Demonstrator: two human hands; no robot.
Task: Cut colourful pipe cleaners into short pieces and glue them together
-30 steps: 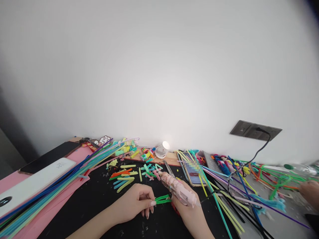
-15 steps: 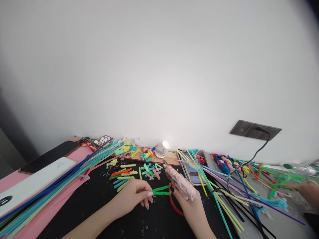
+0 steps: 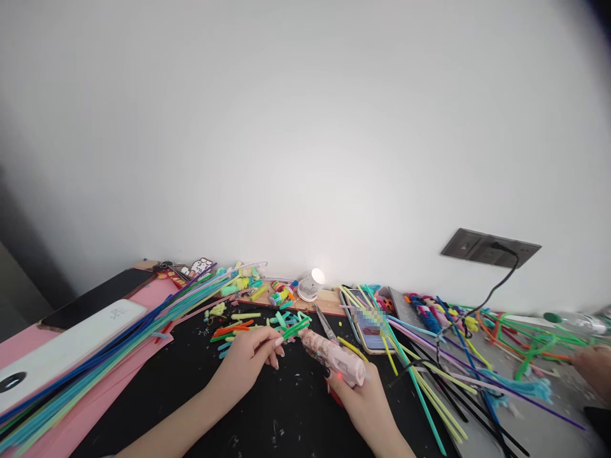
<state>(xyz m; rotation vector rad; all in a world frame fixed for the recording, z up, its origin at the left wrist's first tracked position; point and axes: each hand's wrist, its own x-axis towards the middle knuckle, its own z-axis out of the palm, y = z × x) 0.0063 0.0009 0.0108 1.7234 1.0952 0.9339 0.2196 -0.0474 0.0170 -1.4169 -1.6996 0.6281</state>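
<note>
On the near side of a white paper cup [image 3: 311, 285], the left hand [image 3: 245, 364] pinched green fuzzy stems [image 3: 294, 329] between nearly closed fingertips. Right of it, the right hand [image 3: 366, 395] wrapped its fingers around a pink glue gun [image 3: 334, 357], though its hold on the trigger could not be told. The nozzle sat beside the stems' far end, contact unclear. The step in hand appeared to be lining up nozzle and stems; the next move seemed to call for a steady pinch and fingertips clear of heat.
</note>
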